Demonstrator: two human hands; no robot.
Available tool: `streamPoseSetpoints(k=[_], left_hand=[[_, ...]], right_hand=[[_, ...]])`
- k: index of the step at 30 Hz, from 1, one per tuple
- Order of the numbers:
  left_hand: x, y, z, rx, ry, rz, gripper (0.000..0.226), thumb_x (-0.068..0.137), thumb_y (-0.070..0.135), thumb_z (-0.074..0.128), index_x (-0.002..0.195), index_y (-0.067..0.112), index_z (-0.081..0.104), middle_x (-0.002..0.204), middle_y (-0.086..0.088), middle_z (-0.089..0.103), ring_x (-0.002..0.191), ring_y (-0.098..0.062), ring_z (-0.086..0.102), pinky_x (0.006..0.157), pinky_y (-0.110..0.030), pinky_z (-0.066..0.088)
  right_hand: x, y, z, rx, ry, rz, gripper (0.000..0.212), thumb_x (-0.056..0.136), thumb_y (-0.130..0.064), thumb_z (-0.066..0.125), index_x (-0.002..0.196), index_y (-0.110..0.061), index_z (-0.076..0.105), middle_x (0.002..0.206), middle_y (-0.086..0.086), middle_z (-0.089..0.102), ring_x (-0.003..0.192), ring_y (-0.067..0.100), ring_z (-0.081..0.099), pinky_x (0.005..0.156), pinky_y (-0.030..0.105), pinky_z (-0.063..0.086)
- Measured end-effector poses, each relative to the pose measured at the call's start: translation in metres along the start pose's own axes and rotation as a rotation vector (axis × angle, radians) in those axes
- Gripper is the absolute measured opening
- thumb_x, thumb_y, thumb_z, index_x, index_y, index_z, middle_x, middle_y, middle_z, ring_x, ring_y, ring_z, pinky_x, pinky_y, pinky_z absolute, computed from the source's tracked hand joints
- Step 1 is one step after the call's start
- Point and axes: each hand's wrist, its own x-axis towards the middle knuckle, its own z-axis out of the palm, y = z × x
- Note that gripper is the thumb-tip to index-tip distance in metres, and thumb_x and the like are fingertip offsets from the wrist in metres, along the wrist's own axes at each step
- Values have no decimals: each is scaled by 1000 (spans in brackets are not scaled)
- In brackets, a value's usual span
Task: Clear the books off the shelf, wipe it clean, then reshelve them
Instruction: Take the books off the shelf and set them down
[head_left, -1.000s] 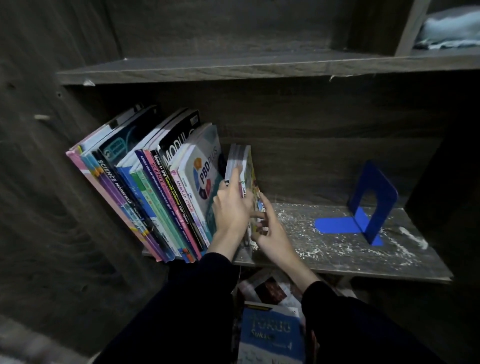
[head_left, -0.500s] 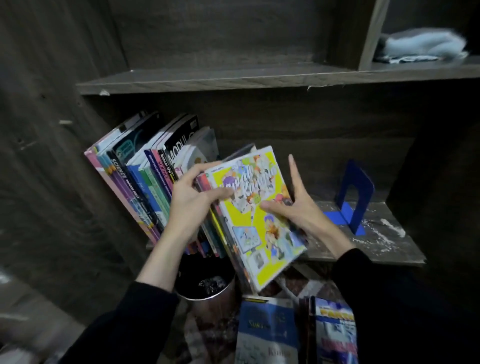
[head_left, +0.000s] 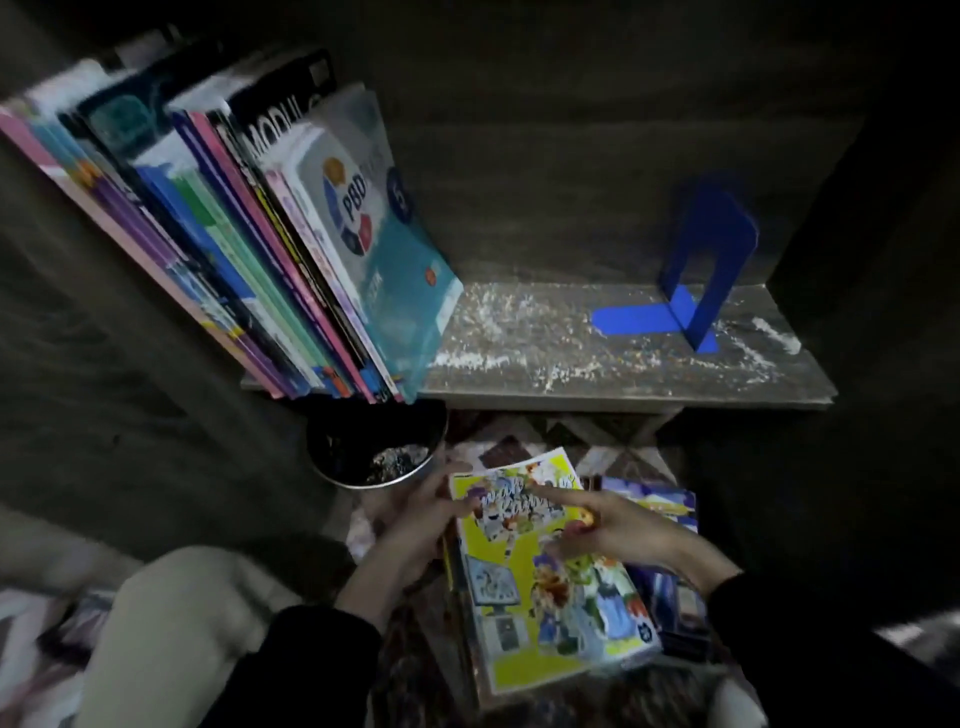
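L hand (head_left: 415, 519) grips yellow comic (head_left: 524, 623), R hand (head_left: 618, 530) atop it, below shelf (head_left: 597, 364)

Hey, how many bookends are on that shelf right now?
1: the blue bookend stands upright near the right end of the dusty shelf, apart from the leaning books. Another could be hidden behind those books.

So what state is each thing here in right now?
Yellow cartoon-covered book: off the shelf, cover up, beside a blue-covered book.
Row of colourful books: on the shelf, leaning left.
Grey wooden shelf: right part bare, strewn with white dust.
Blue metal bookend: upright, touching no book.
Round metal tin: open, below the shelf.
Left hand: grips the yellow book's left edge.
Right hand: fingers rest on its cover.
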Motion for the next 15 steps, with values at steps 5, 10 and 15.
streamPoseSetpoints(k=[5, 10, 15], left_hand=[[25, -70, 17, 85, -18, -109, 73, 86, -6, 62, 145, 29, 37, 153, 5, 27, 142, -23, 26, 94, -31, 43], [57, -117, 9, 245, -58, -134, 66, 83, -22, 45, 134, 19, 52, 150, 3, 37, 91, 8, 60, 56, -17, 37], [105, -140, 7, 259, -89, -96, 76, 82, -30, 36, 138, 21, 35, 149, -7, 35, 55, -13, 51, 48, -20, 25]], right_hand=[[33, 68, 37, 3, 120, 132, 67, 90, -9, 65, 141, -43, 39, 131, -14, 52, 55, -9, 48, 62, 13, 43], [58, 131, 73, 13, 241, 114, 70, 90, -2, 61, 143, -38, 33, 48, -11, 53, 45, 2, 42, 56, 27, 42], [92, 150, 81, 69, 425, 168, 72, 91, 4, 55, 150, -22, 24, 66, 13, 61, 55, 3, 43, 52, 12, 33]])
